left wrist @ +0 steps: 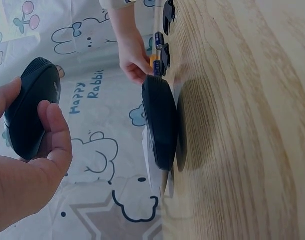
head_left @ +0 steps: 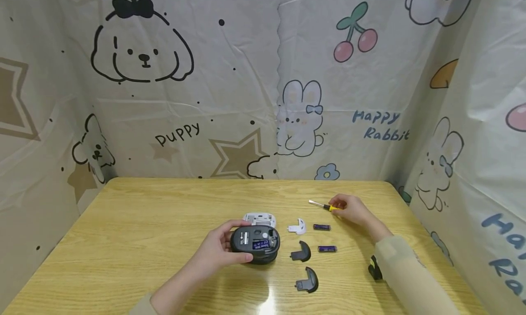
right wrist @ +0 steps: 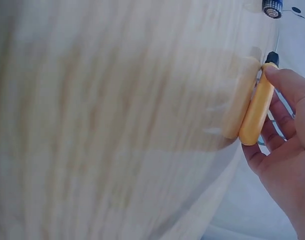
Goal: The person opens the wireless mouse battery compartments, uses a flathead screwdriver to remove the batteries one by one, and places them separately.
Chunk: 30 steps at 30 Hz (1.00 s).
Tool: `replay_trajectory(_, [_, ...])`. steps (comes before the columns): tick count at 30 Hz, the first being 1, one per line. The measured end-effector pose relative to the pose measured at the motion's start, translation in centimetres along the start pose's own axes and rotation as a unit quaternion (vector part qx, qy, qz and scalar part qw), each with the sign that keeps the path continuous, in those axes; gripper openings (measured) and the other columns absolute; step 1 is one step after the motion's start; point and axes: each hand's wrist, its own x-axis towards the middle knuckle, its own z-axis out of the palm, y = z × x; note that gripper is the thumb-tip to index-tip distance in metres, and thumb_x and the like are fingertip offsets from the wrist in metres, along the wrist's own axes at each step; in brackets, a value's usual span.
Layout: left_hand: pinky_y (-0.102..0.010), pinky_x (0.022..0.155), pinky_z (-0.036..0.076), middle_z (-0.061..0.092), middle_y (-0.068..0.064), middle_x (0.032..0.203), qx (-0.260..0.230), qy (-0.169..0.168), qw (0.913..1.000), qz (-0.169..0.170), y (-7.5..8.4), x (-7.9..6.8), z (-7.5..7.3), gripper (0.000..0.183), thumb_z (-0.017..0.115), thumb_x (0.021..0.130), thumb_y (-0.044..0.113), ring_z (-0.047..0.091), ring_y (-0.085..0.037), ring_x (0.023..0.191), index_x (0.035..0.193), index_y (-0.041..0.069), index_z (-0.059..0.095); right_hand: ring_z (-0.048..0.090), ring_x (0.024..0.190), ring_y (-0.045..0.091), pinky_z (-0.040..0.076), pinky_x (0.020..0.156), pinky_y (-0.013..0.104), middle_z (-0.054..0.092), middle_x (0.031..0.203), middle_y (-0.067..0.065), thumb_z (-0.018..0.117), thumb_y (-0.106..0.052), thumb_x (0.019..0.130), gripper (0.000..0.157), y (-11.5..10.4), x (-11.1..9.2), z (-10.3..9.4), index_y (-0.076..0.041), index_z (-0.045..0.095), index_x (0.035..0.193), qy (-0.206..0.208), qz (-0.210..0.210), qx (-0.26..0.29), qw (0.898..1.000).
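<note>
My left hand [head_left: 219, 246] grips a black computer mouse [head_left: 242, 243] by its edges. Its underside faces up, and a purple battery [head_left: 260, 244] shows in its uncovered compartment. In the left wrist view this held mouse [left wrist: 25, 112] is raised above a second black mouse [left wrist: 160, 125] on the table. A white mouse [head_left: 260, 218], also underside up, lies just behind, partly hidden. At the back right, my right hand [head_left: 351, 209] pinches the yellow handle of a screwdriver [head_left: 316, 203]; in the right wrist view the handle [right wrist: 256, 110] is close over the tabletop.
A white battery cover [head_left: 302, 226] and two dark covers, one upper [head_left: 303, 252] and one lower [head_left: 310, 280], lie right of the mice. Two purple batteries, one farther [head_left: 322, 227] and one nearer [head_left: 327, 249], lie beside them. A black-and-yellow object [head_left: 375, 268] sits by the right sleeve.
</note>
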Motion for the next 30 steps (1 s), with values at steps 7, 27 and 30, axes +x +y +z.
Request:
replay_trajectory(7, [-0.031,0.083,0.054,0.061,-0.016,0.115,0.002,0.003,1.0000,-0.005,0.2,-0.1,0.0,0.070,0.084,0.067,0.008,0.060,-0.020,0.099,0.129,0.010,0.052,0.058,0.083,0.022,0.047,0.071,0.032,0.066,0.093,0.010,0.069,-0.005,0.083,0.022,-1.4,-0.7,-1.0,-0.002,0.066,0.104,0.010,-0.026,-0.001,1.000])
replay_trajectory(27, [-0.032,0.083,0.053,0.060,-0.016,0.116,0.005,0.008,0.9999,-0.007,0.5,-0.2,-0.1,0.069,0.084,0.068,0.009,0.060,-0.020,0.098,0.129,0.011,0.052,0.056,0.092,0.020,0.051,0.076,0.033,0.066,0.104,0.005,0.069,-0.017,0.086,0.026,-7.0,-1.8,-4.7,-0.010,0.064,0.111,0.000,-0.062,-0.009,0.998])
replay_trajectory(30, [-0.032,0.083,0.053,0.061,-0.016,0.115,0.003,0.008,0.9999,-0.006,0.5,-0.1,-0.2,0.068,0.083,0.068,0.009,0.060,-0.020,0.097,0.129,0.010,0.052,0.056,0.091,0.020,0.050,0.077,0.034,0.066,0.103,0.006,0.069,-0.018,0.086,0.026,-8.1,-2.1,-5.2,-0.010,0.064,0.111,0.007,-0.068,-0.006,0.998])
